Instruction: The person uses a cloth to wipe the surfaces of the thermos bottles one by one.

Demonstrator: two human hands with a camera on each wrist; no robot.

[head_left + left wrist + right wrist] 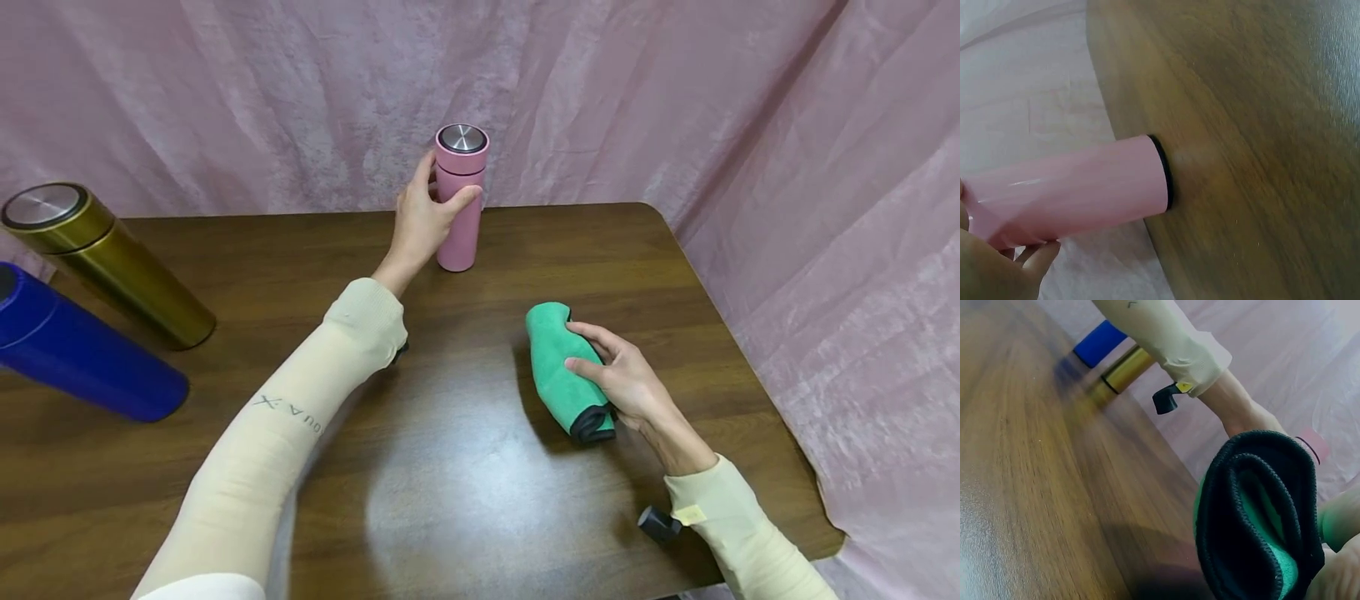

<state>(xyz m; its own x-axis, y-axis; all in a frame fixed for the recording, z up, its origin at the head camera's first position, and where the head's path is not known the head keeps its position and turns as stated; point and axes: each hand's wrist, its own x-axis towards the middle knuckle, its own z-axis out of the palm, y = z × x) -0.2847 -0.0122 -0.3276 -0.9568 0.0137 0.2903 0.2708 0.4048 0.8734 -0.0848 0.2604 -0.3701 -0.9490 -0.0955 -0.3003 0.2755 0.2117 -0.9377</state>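
Note:
Near the back edge of the table, my left hand (425, 218) grips a pink thermos bottle (460, 225) with a steel-topped lid, thumb across its front and fingers behind. The bottle is upright, and in the left wrist view its dark base (1163, 172) is close to the wood. My right hand (626, 375) holds a rolled green cloth (555, 367) with black edging, thumb on top and fingers along its far side. From the right wrist view, the folded black-edged end of the cloth (1254, 512) faces the camera.
At the left stand a gold thermos bottle (135, 275) and a blue thermos bottle (90, 346). Pink curtains (300, 100) hang behind and to the right of the wooden table (450, 500). A small black device (660, 525) sits at the right cuff.

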